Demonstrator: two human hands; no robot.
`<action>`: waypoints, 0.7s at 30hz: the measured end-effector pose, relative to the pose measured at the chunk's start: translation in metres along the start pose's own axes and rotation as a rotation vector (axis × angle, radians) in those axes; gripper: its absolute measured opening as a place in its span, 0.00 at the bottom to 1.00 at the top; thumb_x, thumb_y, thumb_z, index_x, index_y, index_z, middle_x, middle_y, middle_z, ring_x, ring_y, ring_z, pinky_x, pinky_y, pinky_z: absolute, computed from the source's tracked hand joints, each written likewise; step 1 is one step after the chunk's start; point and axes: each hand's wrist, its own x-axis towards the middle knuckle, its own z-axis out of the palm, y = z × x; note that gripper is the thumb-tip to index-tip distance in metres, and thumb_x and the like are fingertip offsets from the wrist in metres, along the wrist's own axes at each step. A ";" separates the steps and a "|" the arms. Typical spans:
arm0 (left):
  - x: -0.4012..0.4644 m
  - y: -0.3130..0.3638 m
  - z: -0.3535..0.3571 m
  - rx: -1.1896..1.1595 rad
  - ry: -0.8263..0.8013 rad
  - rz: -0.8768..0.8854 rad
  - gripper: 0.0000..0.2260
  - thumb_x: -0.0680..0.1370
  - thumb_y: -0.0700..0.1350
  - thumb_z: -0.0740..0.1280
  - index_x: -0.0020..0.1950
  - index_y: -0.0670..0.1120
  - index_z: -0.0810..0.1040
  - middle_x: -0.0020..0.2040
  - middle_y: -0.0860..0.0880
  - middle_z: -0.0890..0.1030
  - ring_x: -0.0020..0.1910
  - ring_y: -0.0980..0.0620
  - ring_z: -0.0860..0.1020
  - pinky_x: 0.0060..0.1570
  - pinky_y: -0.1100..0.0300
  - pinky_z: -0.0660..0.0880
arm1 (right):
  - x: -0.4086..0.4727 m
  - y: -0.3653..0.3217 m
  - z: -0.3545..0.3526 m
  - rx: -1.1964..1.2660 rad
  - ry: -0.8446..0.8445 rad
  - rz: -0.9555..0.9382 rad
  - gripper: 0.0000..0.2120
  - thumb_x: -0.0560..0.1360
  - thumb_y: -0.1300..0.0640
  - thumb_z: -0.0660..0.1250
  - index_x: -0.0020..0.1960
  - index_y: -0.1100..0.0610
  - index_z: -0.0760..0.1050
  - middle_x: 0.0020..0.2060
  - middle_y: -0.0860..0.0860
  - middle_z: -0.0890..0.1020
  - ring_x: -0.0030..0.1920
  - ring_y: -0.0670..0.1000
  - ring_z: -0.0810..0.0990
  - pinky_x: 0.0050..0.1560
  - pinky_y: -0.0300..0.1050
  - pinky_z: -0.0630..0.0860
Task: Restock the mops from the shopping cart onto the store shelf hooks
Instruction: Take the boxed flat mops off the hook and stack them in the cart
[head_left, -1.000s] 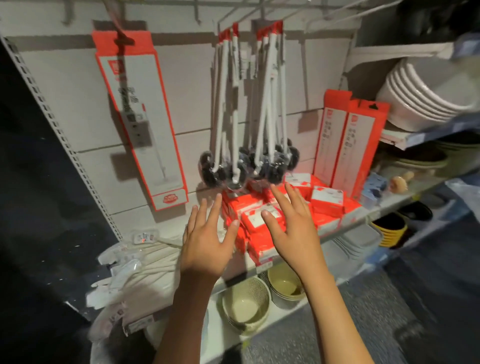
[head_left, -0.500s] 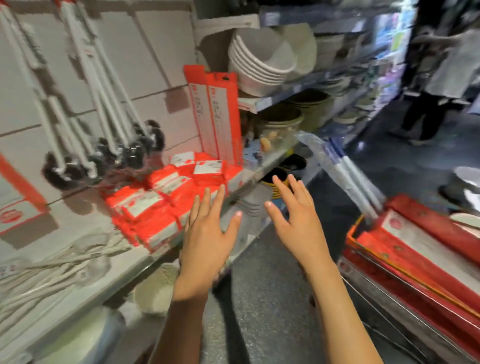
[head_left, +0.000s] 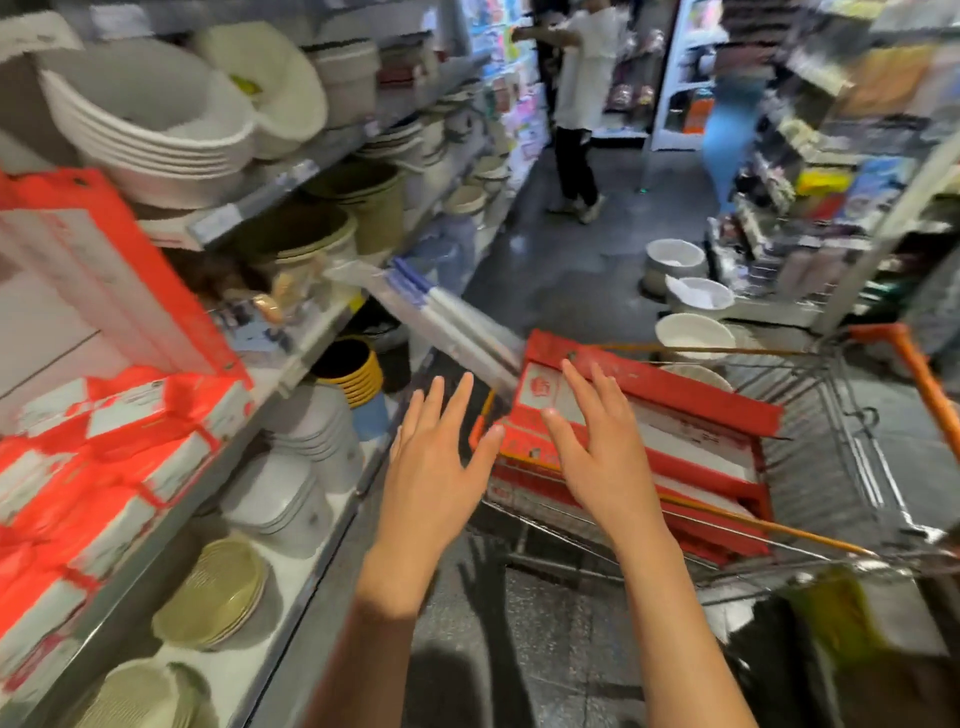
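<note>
My left hand (head_left: 434, 467) is held out flat with the fingers spread and straight, over the gap between the shelf (head_left: 291, 364) and the cart (head_left: 841, 441); it holds nothing. My right hand (head_left: 605, 457) is likewise spread, palm down, over the near end of the red boxes (head_left: 691, 431) stacked lengthwise in the cart; I cannot tell whether the fingertips touch the top box or hover just above it. The boxes are long, red with white panels, and lie tilted across the wire basket, their near ends at the cart's left rim. A bagged mop (head_left: 441, 317) with white and blue handles juts out of the cart toward the shelf, just beyond the boxes. The cart's orange handle (head_left: 919, 374) is at the far right.

On the shelf to my left: an upright red box (head_left: 104, 270), small red packs (head_left: 119, 447) piled below it, stacked basins (head_left: 150, 119) above, buckets (head_left: 332, 244) further along, and yellow-rimmed bowls (head_left: 353, 374) and woven plates (head_left: 213, 597) on the lower tier. Bowls (head_left: 693, 332) stand on the floor past the cart. A person in a white top (head_left: 582, 93) stands down the aisle. The view is motion-blurred.
</note>
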 end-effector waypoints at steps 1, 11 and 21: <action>0.008 0.008 0.012 0.003 -0.024 0.022 0.36 0.75 0.71 0.50 0.81 0.59 0.56 0.82 0.51 0.55 0.82 0.50 0.49 0.78 0.44 0.55 | 0.003 0.011 -0.008 -0.002 0.019 0.033 0.26 0.81 0.47 0.63 0.78 0.45 0.62 0.80 0.53 0.58 0.80 0.53 0.52 0.74 0.40 0.47; 0.110 0.066 0.125 -0.024 -0.217 0.245 0.36 0.76 0.69 0.51 0.81 0.55 0.58 0.82 0.47 0.58 0.81 0.47 0.54 0.79 0.47 0.53 | 0.053 0.111 -0.064 -0.057 0.199 0.254 0.27 0.81 0.46 0.63 0.79 0.48 0.62 0.79 0.52 0.60 0.80 0.52 0.55 0.78 0.52 0.55; 0.261 0.081 0.232 -0.058 -0.382 0.320 0.36 0.77 0.69 0.52 0.79 0.51 0.65 0.78 0.44 0.66 0.78 0.44 0.62 0.76 0.43 0.61 | 0.165 0.198 -0.063 -0.033 0.288 0.450 0.25 0.82 0.49 0.63 0.77 0.52 0.64 0.76 0.53 0.67 0.77 0.51 0.62 0.76 0.50 0.61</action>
